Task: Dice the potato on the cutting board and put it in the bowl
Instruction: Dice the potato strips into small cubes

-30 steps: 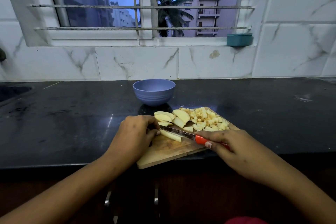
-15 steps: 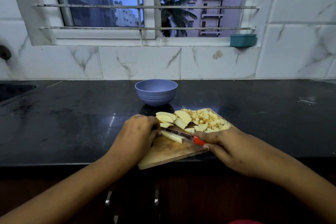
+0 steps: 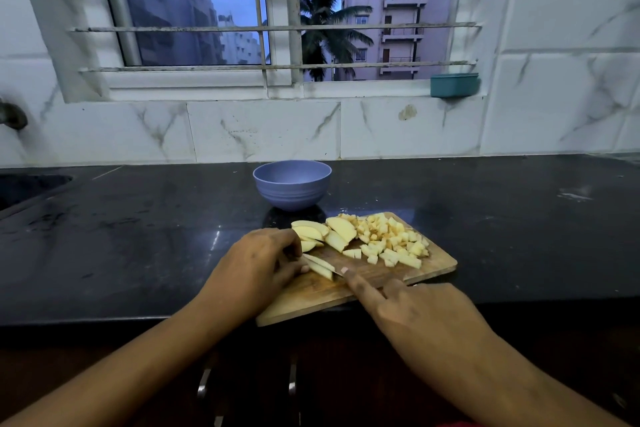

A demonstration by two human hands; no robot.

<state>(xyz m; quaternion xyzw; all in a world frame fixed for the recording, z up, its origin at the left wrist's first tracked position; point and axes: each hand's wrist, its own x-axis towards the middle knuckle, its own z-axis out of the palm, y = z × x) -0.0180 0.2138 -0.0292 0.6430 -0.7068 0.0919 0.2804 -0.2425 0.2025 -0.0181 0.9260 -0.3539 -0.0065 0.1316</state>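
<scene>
On cutting board [image 3: 311,298], my L fingers [image 3: 292,244] curl onto potato strips [image 3: 320,265] to pin them; R fingers [image 3: 363,288] grip knife [image 3: 335,274], index along spine for ctrl.

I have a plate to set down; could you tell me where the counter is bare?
Bare counter: left of the cutting board, between sink and left hand, and right of the board toward the wall. Crowded: the board's far half holds potato slices and dice, the right hand and knife work its near left, and the bowl stands behind.
</scene>
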